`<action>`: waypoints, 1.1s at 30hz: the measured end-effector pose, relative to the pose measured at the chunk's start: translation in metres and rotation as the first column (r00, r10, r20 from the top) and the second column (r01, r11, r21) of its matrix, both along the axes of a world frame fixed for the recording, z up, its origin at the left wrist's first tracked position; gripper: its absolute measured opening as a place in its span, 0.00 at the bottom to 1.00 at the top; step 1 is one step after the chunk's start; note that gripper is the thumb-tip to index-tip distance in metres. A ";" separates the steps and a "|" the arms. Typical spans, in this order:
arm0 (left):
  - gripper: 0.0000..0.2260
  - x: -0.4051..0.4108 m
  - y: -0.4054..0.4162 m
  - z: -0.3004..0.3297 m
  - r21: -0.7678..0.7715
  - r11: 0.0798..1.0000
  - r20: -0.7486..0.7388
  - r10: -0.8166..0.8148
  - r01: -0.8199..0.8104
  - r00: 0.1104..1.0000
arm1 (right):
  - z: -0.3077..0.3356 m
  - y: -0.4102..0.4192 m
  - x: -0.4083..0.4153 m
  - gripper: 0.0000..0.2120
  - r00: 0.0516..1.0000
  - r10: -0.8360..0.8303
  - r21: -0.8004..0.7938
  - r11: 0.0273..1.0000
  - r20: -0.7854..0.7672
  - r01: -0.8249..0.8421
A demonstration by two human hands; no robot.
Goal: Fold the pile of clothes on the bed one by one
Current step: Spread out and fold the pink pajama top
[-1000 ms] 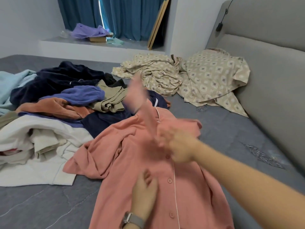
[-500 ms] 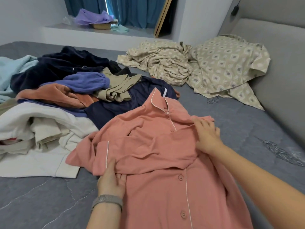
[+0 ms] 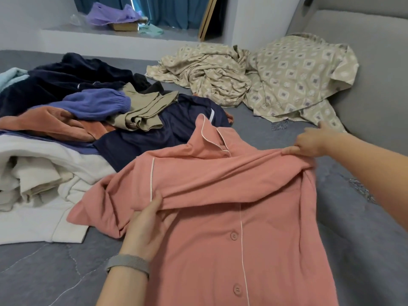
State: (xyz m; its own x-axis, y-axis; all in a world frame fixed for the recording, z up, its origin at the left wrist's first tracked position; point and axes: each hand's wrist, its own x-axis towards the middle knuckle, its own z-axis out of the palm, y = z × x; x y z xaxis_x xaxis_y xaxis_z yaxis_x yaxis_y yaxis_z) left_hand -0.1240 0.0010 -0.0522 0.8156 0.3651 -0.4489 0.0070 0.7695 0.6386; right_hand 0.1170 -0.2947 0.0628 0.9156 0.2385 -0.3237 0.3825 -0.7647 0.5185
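head view: we judge the task barely begun; no folded stack shows, and the heap of clothes waits. on the grey bed our left hand pinches the soft pink pyjama shirt's sleeve, right hand pinching its shoulder, white piping, buttoned front

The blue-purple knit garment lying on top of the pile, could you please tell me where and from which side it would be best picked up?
Grip the blue-purple knit garment at its gathered cuff end, coming from above and the right. That end lies uppermost over the khaki garment and the rust corduroy garment, free of the pile; its other end looks buried.
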 end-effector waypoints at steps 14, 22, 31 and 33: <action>0.32 0.002 -0.003 0.010 -0.341 0.940 0.172 0.068 -0.006 0.983 | -0.145 -0.034 -0.124 0.12 0.851 -0.510 0.932 0.356 0.127 0.074; 0.25 -0.003 -0.003 0.016 -0.360 0.931 0.152 0.119 -0.057 0.981 | -0.136 -0.029 -0.120 0.13 0.885 -0.407 0.814 0.578 0.227 0.057; 0.37 -0.029 0.027 0.028 -0.405 0.905 0.271 0.256 -0.132 0.928 | -0.127 -0.027 -0.148 0.14 0.817 -0.480 0.850 0.526 0.321 -0.024; 0.47 -0.037 0.020 0.031 -0.378 0.917 0.267 0.239 -0.126 0.934 | -0.123 0.002 -0.163 0.05 0.892 -0.434 0.939 0.341 0.129 0.031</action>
